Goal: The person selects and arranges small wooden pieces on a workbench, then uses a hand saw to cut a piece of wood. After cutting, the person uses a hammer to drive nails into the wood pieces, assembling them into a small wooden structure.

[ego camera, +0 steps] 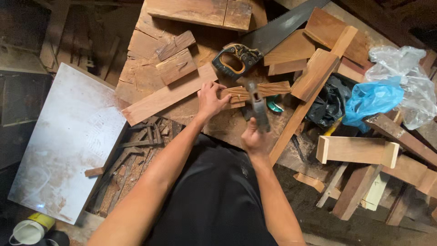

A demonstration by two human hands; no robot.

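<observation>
the left hand (210, 99) presses flat on a small wood piece (255, 91) lying on the workbench (136, 77), just below the handsaw (255, 45). the right hand (255, 139) is closed around the handle of a hammer (257, 107), its blurred head raised over that piece.

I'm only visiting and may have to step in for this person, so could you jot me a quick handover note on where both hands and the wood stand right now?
Left hand: pressed flat on a small wood piece, pinning it to the workbench.
Right hand: gripping a hammer, raised above that piece; it is blurred.
Nearby: a long plank beside the left hand, a handsaw just beyond, a blue plastic bag to the right, offcuts all round.
Done: the piece is set and held on the bench.
Left: the hammering; any nail is too small to tell.
</observation>
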